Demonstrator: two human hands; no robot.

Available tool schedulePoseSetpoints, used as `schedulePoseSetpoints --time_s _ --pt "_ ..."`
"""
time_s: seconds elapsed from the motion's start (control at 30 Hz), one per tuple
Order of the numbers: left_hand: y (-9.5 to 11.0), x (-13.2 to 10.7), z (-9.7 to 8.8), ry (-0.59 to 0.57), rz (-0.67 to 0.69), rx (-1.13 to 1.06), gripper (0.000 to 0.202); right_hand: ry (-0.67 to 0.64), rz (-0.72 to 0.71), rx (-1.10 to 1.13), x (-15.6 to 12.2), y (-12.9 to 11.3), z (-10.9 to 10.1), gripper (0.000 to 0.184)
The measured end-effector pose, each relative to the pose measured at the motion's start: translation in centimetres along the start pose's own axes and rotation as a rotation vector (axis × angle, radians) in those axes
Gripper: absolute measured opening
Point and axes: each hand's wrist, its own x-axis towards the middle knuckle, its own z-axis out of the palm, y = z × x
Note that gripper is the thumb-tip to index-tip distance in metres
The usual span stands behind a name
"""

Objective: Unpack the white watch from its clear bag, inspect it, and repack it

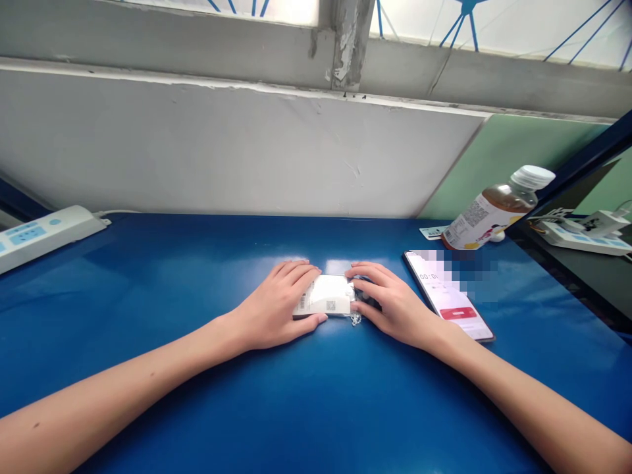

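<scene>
On the glossy blue tabletop (306, 408), a flat, white-labelled, clear-plastic packet (326, 294), long axis left to right, is clasped at its left end by the left hand (279, 306) and touched at its crinkled right end by the right hand (397, 309), whose pinch cannot be confirmed.

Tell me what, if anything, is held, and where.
A small rectangular white packet, seemingly plastic-wrapped: left hand holds its left end, right hand touches its right end.

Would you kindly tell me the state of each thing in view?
White rectangular packet: lying flat.
Left hand: around packet's left end.
Right hand: at packet's right end.
Black rectangular phone: face up, screen lit.
Clear plastic bottle: capped.
White left power strip: visible sockets unused.
White right power strip: white adapter apparently plugged in.
</scene>
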Motion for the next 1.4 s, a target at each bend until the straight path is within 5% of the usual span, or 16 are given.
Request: schedulePoseSetpoints --time_s 1.4 --pt "0.08 0.03 0.02 -0.006 -0.009 0.032 0.054 -0.017 0.026 0.009 0.06 -0.37 -0.42 0.011"
